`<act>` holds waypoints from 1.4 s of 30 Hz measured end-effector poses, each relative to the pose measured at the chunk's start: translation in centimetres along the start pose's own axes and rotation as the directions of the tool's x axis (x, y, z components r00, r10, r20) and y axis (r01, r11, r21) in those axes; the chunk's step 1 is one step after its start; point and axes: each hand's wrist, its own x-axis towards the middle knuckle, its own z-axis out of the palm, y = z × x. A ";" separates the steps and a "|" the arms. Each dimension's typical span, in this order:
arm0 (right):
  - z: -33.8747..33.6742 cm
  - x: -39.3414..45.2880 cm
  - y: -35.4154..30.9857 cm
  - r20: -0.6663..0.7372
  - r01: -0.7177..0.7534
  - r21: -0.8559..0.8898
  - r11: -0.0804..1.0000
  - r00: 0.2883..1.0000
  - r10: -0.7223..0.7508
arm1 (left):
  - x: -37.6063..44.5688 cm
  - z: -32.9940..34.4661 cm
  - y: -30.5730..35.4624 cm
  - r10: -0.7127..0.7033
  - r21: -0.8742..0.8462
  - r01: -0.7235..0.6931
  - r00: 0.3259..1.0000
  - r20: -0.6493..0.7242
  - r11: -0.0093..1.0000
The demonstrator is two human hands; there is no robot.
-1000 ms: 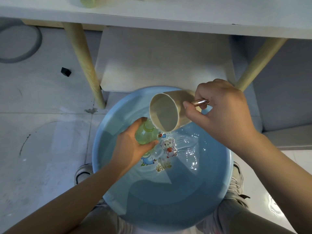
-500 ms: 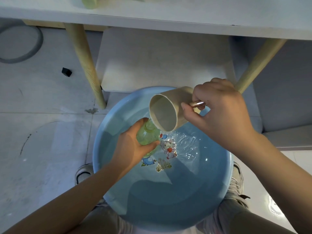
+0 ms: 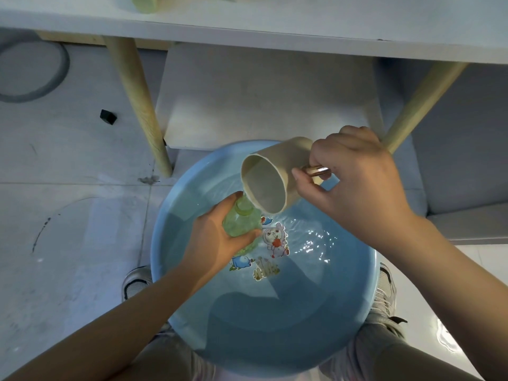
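Beige cup (image 3: 275,171) is tilting mouth-down over the blue basin (image 3: 275,325), its rim just above the green bottle (image 3: 242,221). Since a second ago it is sitting slightly lower and nearer the bottle's neck. The right hand (image 3: 354,182) is pinching the cup's metal handle (image 3: 316,169), and the left hand (image 3: 217,243) is gripping the bottle above the water. Pale floor tiles (image 3: 68,215) are surrounding the basin, and a white table (image 3: 275,20) on wooden legs (image 3: 140,105) is standing beyond it.

This looks like a room in a home. A blue plastic basin (image 3: 275,325) of water, with cartoon animals (image 3: 275,239) printed on its bottom, sits on a pale tiled floor (image 3: 68,215) between a person's sneakers (image 3: 134,281). A plain drinking cup (image 3: 277,160) is tipped over it. Behind stands a white counter (image 3: 275,17) on light wooden legs (image 3: 137,105).
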 end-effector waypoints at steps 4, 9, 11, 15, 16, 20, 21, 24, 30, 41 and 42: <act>0.1 0.0 -0.2 -0.004 0.034 -0.012 0.999 0.999 -0.034 | 0.0 -0.1 0.1 0.001 0.000 -0.001 1.000 -0.010 1.000; 0.2 -0.1 -0.1 -0.009 0.079 -0.039 0.996 0.997 -0.079 | 0.1 0.0 0.1 0.006 0.002 -0.006 1.000 -0.005 1.000; 0.2 0.0 -0.1 -0.012 0.088 -0.045 0.995 0.996 -0.089 | 0.0 0.0 0.0 0.000 0.007 0.000 1.000 -0.004 1.000; 0.2 0.1 -0.1 -0.015 0.105 -0.055 0.993 0.994 -0.106 | 0.0 0.1 -0.1 -0.003 0.012 0.003 1.000 -0.001 1.000; 0.2 0.1 -0.1 -0.015 0.111 -0.058 0.992 0.994 -0.112 | 0.0 0.0 0.0 -0.002 0.015 0.002 1.000 -0.006 1.000; 0.3 0.1 0.0 -0.028 0.136 -0.068 0.988 0.990 -0.138 | 0.0 0.0 0.2 0.004 0.018 -0.004 1.000 -0.012 1.000; 0.3 0.1 0.0 -0.031 0.141 -0.070 0.988 0.989 -0.143 | 0.0 0.0 0.2 0.004 0.022 -0.003 1.000 -0.012 1.000; 0.4 0.1 -0.1 -0.036 0.160 -0.069 0.985 0.986 -0.163 | 0.0 0.1 0.3 -0.005 0.028 0.005 1.000 -0.018 1.000; 0.5 0.0 -0.1 -0.035 0.224 -0.047 0.973 0.974 -0.226 | 0.0 0.1 0.2 0.006 0.024 -0.006 1.000 -0.012 1.000; 0.5 -0.1 0.0 -0.040 0.180 -0.051 0.982 0.983 -0.182 | 0.0 0.1 -0.2 0.003 -0.002 -0.003 1.000 0.007 1.000; 0.5 -0.2 0.1 -0.047 0.122 -0.053 0.991 0.991 -0.125 | 0.0 0.0 -0.2 -0.005 -0.013 0.005 1.000 0.003 1.000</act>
